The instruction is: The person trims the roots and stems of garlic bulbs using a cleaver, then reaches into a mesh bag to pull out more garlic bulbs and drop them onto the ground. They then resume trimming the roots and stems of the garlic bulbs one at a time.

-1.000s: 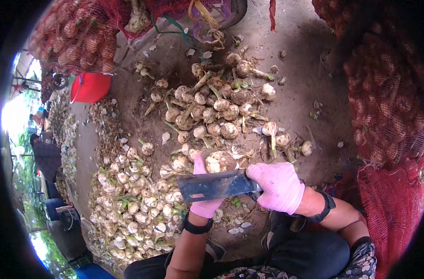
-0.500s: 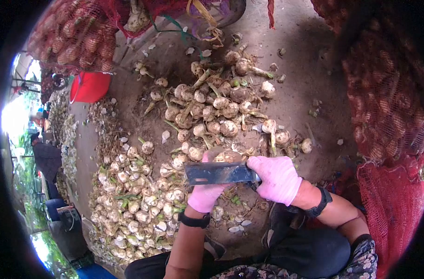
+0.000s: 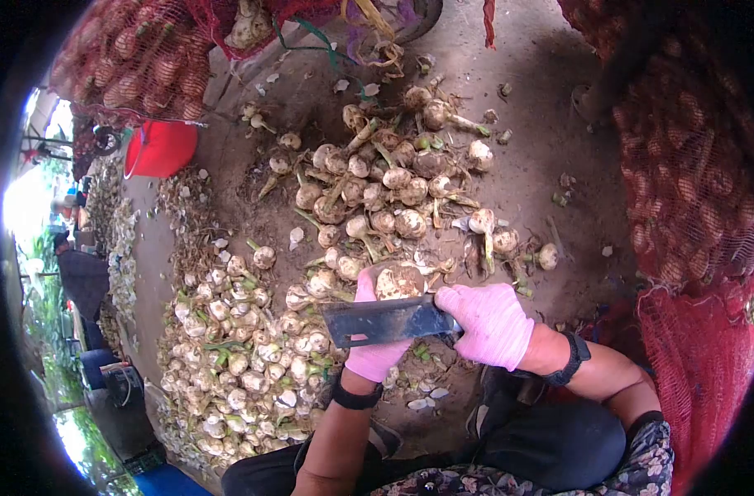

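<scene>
Over dirt floor [image 3: 542, 165] | left hand [image 3: 375, 357] clasps bulb [image 3: 398, 283] | right hand [image 3: 488, 324] grips cleaver [image 3: 389, 321], seemingly lowered.

Dull metal cleaver [image 3: 385, 321], pink rubbery gloves [image 3: 491, 324], papery bulbs [image 3: 397, 283]

The camera on my head looked forward and down, close over my left hand [image 3: 377, 360] and right hand [image 3: 488, 324].

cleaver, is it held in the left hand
No, the right hand grips the cleaver by its handle, while the left hand holds a bulb behind the blade.
</scene>
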The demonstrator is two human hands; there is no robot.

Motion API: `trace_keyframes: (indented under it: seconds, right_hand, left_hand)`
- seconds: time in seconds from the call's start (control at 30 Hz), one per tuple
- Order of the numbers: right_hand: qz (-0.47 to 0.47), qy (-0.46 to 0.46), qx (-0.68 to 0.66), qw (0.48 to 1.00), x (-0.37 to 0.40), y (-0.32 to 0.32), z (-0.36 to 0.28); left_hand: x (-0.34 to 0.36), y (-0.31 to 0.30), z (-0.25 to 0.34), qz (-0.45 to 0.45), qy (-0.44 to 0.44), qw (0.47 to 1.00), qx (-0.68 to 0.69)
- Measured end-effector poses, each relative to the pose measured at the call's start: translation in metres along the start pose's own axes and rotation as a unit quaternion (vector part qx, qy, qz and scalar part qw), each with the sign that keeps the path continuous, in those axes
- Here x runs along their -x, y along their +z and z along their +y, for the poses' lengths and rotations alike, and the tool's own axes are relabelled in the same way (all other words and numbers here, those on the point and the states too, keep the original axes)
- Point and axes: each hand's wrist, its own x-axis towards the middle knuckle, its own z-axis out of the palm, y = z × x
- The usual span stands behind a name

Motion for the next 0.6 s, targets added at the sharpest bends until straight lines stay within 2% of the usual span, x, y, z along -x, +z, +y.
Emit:
trace_keyframes:
  seconds: [0.07,0.1,0.13,0.17,0.2,0.23,0.27,0.33,0.37,0.43,0.47,0.5,0.57,0.6]
  right_hand:
    - [0.021,-0.018,-0.004,1.000,0.000,0.008,0.006]
    - [0.021,-0.019,-0.003,1.000,0.000,0.010,0.009]
    - [0.042,-0.029,-0.001,0.999,-0.001,0.012,0.011]
    - [0.063,-0.038,0.001,0.997,-0.001,0.015,0.013]
    - [0.063,-0.036,-0.001,0.997,-0.002,0.018,0.015]
    - [0.069,-0.036,0.008,0.997,-0.002,0.022,0.018]
    - [0.076,-0.037,0.017,0.996,-0.003,0.024,0.019]
    - [0.087,-0.046,0.008,0.995,-0.004,0.022,0.020]
    - [0.098,-0.054,-0.001,0.994,-0.006,0.021,0.021]
    - [0.047,0.126,0.047,0.990,-0.019,0.023,0.043]
    - [0.000,0.240,0.035,0.970,-0.026,0.008,0.069]
    - [0.061,0.229,0.046,0.970,-0.020,0.003,0.070]
    - [0.103,0.191,0.036,0.975,-0.014,0.010,0.060]
    - [0.085,0.196,0.023,0.977,-0.014,0.010,0.056]
  left_hand:
    - [0.001,0.001,0.001,0.026,0.027,0.999,-0.025]
    - [0.001,0.001,-0.004,0.033,-0.151,0.939,0.308]
    - [-0.001,0.002,-0.010,0.034,-0.305,0.742,0.595]
    - [0.001,0.006,-0.019,0.034,-0.306,0.742,0.595]
    - [0.005,0.012,-0.024,0.036,-0.265,0.851,0.451]
    - [0.007,0.017,-0.028,0.036,-0.214,0.931,0.293]
    - [0.010,0.018,-0.031,0.037,-0.214,0.931,0.293]
    - [0.009,0.016,-0.011,0.046,-0.125,0.969,0.207]
    - [0.009,0.015,-0.003,0.046,-0.125,0.969,0.207]
    - [0.009,0.013,0.013,0.014,-0.113,0.993,0.026]
    - [0.015,0.020,0.022,-0.023,-0.081,0.995,0.046]
    - [0.015,0.021,0.020,-0.015,-0.010,1.000,0.016]
    - [0.010,0.019,0.013,0.017,-0.117,0.989,0.090]
    - [0.005,0.011,0.001,0.015,-0.179,0.976,0.124]
